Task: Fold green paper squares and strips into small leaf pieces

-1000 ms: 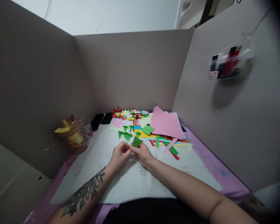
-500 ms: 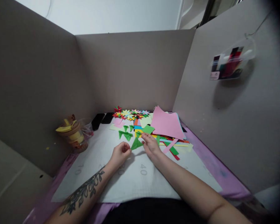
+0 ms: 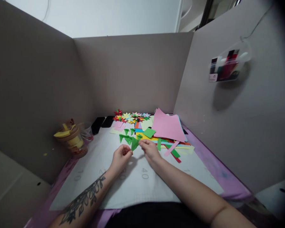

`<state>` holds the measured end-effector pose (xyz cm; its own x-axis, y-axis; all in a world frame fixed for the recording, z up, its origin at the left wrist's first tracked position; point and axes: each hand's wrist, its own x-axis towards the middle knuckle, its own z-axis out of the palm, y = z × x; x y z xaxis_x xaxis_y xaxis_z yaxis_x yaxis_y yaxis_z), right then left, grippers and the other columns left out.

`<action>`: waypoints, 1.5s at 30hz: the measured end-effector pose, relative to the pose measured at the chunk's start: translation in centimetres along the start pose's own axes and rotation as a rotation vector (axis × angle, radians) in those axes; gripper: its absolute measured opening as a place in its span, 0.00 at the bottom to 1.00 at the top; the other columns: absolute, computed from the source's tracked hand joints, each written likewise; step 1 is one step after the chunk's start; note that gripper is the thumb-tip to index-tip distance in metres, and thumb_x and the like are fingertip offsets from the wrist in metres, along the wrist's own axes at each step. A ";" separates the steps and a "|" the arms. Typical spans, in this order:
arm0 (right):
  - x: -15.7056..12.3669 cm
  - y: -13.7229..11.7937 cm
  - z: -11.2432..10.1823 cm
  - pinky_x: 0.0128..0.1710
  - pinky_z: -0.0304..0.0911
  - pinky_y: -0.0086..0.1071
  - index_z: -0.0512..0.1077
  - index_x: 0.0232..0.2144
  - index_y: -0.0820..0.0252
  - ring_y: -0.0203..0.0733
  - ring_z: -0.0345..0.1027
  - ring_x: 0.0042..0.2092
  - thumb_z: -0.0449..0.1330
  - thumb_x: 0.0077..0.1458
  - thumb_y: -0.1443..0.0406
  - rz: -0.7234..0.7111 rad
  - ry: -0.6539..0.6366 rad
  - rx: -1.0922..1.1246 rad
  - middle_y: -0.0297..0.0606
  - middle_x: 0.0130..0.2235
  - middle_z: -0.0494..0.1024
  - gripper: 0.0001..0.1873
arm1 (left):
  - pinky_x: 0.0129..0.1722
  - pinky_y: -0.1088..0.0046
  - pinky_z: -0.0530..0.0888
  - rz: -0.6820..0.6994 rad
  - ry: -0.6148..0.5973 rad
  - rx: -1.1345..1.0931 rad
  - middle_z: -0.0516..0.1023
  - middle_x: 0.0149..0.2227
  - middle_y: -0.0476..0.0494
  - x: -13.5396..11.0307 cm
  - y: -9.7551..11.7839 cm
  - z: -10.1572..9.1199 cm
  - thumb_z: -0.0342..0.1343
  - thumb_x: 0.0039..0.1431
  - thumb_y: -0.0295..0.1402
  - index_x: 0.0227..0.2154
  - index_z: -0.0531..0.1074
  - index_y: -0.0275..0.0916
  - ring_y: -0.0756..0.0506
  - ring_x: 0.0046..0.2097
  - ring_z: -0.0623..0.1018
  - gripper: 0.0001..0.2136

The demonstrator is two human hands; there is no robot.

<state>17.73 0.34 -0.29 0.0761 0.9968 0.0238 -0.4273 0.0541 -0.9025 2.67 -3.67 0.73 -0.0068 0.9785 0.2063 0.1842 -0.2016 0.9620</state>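
Note:
A folded green paper piece [image 3: 134, 144] is held up between my two hands, a little above the white sheet. My left hand [image 3: 121, 157] pinches its lower left corner between thumb and fingers. On the other side, the fingertips of my right hand [image 3: 150, 151] close on its right edge. Several small folded green paper shapes [image 3: 126, 138] lie just beyond my hands. A flat green paper square [image 3: 149, 132] rests behind my right hand. The inner fingers of both hands are partly hidden.
Colourful paper stars [image 3: 130, 117] are heaped at the back. Pink paper sheets [image 3: 168, 125] and coloured strips [image 3: 173, 152] lie to the right. Two black phones [image 3: 107, 121], a brown cup [image 3: 71, 139] and a clear cup [image 3: 85, 130] stand left. Grey panels [image 3: 133, 72] enclose the table.
My right hand has gone from spread fingers to a pinch on the green paper's right edge. The paper has turned more upright. The whole view has shifted slightly.

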 end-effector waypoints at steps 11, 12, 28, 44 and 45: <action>-2.0 1.3 1.8 0.26 0.52 0.27 0.70 0.22 0.63 0.32 0.60 0.25 0.67 0.36 0.58 0.178 -0.254 0.038 0.32 0.24 0.71 0.15 | 0.26 0.78 0.68 -0.050 -0.058 -0.171 0.71 0.24 0.53 0.1 -0.7 0.3 0.59 0.46 0.33 0.31 0.60 0.38 0.52 0.27 0.74 0.13; -1.8 1.2 1.7 0.27 0.53 0.27 0.70 0.23 0.63 0.33 0.61 0.25 0.67 0.36 0.57 0.174 -0.235 0.039 0.33 0.24 0.72 0.15 | 0.26 0.78 0.68 -0.069 -0.105 -0.178 0.72 0.26 0.52 0.1 -0.8 0.4 0.60 0.45 0.33 0.33 0.59 0.38 0.52 0.27 0.74 0.15; -0.4 -1.0 -1.1 0.24 0.51 0.26 0.66 0.27 0.59 0.31 0.58 0.23 0.61 0.40 0.68 -0.089 -0.392 -0.382 0.26 0.22 0.66 0.08 | 0.25 0.78 0.64 -0.149 -0.242 -0.170 0.71 0.23 0.50 0.0 -0.2 -0.4 0.56 0.47 0.33 0.30 0.72 0.35 0.53 0.24 0.68 0.08; -0.6 0.0 -1.1 0.30 0.59 0.28 0.73 0.24 0.58 0.39 0.65 0.35 0.53 0.39 0.73 -0.296 -0.344 -0.541 0.34 0.31 0.71 0.11 | 0.28 0.77 0.67 -0.310 -0.244 -0.418 0.79 0.33 0.44 0.0 -0.5 -0.7 0.54 0.38 0.24 0.41 0.76 0.38 0.51 0.27 0.73 0.22; -0.6 0.0 -1.1 0.29 0.59 0.28 0.73 0.24 0.58 0.39 0.65 0.36 0.53 0.39 0.73 -0.313 -0.331 -0.539 0.35 0.31 0.70 0.11 | 0.28 0.78 0.67 -0.315 -0.255 -0.420 0.79 0.33 0.44 0.0 -0.4 -0.7 0.53 0.38 0.23 0.42 0.75 0.38 0.51 0.27 0.73 0.23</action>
<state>18.64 -0.31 -0.78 -0.1926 0.9092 0.3691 0.0827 0.3898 -0.9172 1.91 -3.64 0.47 0.2481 0.9634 -0.1011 -0.1945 0.1518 0.9691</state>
